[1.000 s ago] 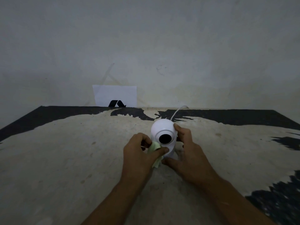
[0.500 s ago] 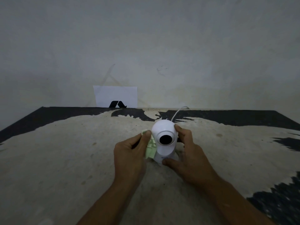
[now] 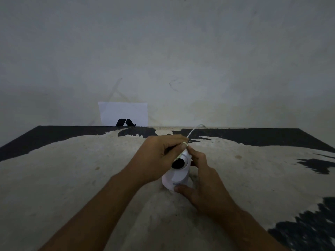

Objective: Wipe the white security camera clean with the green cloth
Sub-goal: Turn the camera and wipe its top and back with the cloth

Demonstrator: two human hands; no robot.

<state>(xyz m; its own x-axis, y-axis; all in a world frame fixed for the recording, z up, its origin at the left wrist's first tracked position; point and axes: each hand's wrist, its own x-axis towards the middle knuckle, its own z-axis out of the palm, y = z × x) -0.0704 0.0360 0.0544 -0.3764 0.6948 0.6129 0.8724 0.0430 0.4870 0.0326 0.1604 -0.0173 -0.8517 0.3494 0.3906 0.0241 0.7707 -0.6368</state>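
The white security camera (image 3: 178,175) stands on the worn table (image 3: 72,178), its dark round lens facing me. My left hand (image 3: 159,156) lies over the top of the camera's head, fingers closed on the green cloth (image 3: 184,143); only a thin pale edge of cloth shows by the fingertips. My right hand (image 3: 203,180) grips the camera from the right, thumb against the base and fingers behind the head. A white cable (image 3: 194,129) runs from the camera's back toward the wall.
A white card with a black mark (image 3: 124,114) leans against the wall at the table's back edge. The tabletop is black with its coating worn to beige, and a grey wall rises close behind it.
My left hand has moved with the cloth from the camera's left side up over the top of its head. The right hand keeps its hold on the camera.
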